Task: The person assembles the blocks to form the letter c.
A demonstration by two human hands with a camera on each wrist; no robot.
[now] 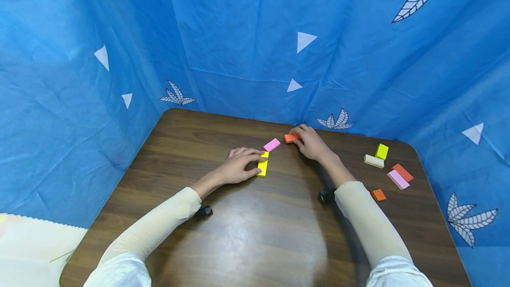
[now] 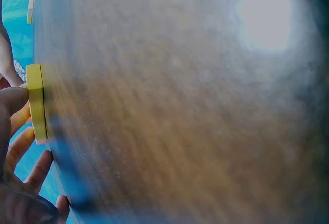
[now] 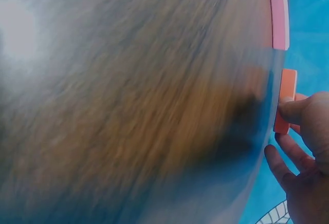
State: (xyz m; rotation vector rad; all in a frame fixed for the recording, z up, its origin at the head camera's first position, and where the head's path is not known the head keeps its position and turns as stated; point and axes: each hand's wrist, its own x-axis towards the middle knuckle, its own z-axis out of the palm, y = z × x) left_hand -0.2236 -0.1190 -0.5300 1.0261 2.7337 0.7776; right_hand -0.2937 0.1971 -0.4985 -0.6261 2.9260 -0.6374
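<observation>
A yellow block (image 1: 262, 165) lies flat on the brown table, and my left hand (image 1: 239, 166) pinches it between thumb and fingers. In the left wrist view the thumb presses one side of the yellow block (image 2: 36, 103). Just beyond its far end is a pink block (image 1: 272, 145), set at a slant. Farther right, near the table's back edge, my right hand (image 1: 312, 144) grips an orange block (image 1: 289, 138). The right wrist view has thumb and fingers around this orange block (image 3: 286, 98), with a gap between it and the pink block (image 3: 279, 19).
At the right of the table lie a lime block (image 1: 381, 151), a pale wooden block (image 1: 373, 161), a red-orange block (image 1: 402, 172), a pink block (image 1: 398, 180) and an orange block (image 1: 378, 195). A blue patterned cloth (image 1: 239, 56) hangs behind the table.
</observation>
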